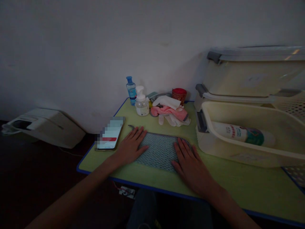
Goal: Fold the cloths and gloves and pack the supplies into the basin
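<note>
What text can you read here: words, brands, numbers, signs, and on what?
None reads clearly enough to quote.
White bottle in the bin: red print, too blurred.
Blue bottle: print too small.
Pump bottle: print too small.
Phone: screen partly pixelated, nothing readable.
Bin front: faint marking, unreadable.
Upper box: pale patch, can't tell if it bears text.

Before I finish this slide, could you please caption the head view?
Left hand and right hand rest palm-down on a cloth, between a phone and a bin.
</note>
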`<state>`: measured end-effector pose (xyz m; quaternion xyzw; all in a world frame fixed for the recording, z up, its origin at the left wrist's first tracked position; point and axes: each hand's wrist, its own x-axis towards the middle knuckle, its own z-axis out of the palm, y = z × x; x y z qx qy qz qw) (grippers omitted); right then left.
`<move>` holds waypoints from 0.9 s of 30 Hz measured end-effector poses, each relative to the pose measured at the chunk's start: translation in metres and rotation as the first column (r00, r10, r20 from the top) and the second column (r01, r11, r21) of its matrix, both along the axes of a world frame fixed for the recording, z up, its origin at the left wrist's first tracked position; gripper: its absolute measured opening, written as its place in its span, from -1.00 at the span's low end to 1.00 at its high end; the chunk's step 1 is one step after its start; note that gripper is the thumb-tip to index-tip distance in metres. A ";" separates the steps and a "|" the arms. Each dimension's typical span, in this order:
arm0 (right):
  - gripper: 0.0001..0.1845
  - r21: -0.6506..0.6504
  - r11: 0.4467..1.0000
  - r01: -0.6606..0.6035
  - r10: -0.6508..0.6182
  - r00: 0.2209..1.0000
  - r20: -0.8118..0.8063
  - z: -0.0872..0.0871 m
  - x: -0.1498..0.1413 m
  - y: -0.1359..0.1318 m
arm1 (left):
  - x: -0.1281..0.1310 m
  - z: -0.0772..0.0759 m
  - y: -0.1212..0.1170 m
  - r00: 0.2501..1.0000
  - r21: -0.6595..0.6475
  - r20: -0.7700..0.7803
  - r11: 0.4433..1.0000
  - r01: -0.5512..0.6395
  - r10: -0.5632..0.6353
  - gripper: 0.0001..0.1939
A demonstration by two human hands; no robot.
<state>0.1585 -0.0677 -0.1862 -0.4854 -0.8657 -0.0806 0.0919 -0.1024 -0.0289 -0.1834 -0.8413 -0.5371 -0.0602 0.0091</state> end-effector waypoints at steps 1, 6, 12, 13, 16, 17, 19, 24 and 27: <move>-0.38 -0.002 1.000 0.004 -0.004 1.000 0.005 0.000 0.000 0.000 | -0.003 0.000 0.001 1.000 -0.005 0.004 1.000 -0.003 0.003 -0.30; -0.38 -0.021 1.000 0.014 -0.013 1.000 0.014 0.003 -0.001 -0.001 | -0.008 0.000 0.003 1.000 -0.015 0.015 1.000 0.011 -0.010 -0.30; -0.38 -0.039 0.999 0.021 -0.021 1.000 0.003 0.004 -0.002 -0.003 | -0.007 0.000 0.003 1.000 -0.012 -0.019 1.000 0.024 -0.024 -0.27; -0.38 -0.038 0.999 0.024 -0.024 1.000 0.002 0.003 -0.001 -0.004 | -0.007 0.000 0.003 0.999 -0.007 -0.023 1.000 0.028 -0.028 -0.27; -0.38 -0.042 0.999 0.029 -0.029 1.000 -0.009 0.001 -0.001 -0.004 | -0.007 0.000 0.002 0.999 0.012 -0.024 0.999 0.035 -0.035 -0.26; -0.39 -0.045 0.999 0.026 -0.027 1.000 -0.017 0.001 0.000 -0.004 | -0.007 0.000 0.002 0.999 0.014 -0.024 0.999 0.036 -0.036 -0.26; -0.38 -0.053 0.999 0.008 -0.010 0.999 -0.033 0.001 0.002 -0.004 | -0.007 0.000 0.001 0.999 0.016 -0.023 0.999 0.038 -0.037 -0.25; -0.39 -0.031 0.992 -0.120 0.119 0.992 -0.038 0.015 0.015 -0.011 | -0.007 0.002 0.001 0.999 0.017 -0.019 0.999 0.040 -0.039 -0.27; -0.62 0.008 0.962 -0.272 0.272 0.962 -0.025 0.030 0.025 -0.020 | -0.007 0.002 0.001 0.999 0.019 -0.027 0.999 0.044 -0.043 -0.27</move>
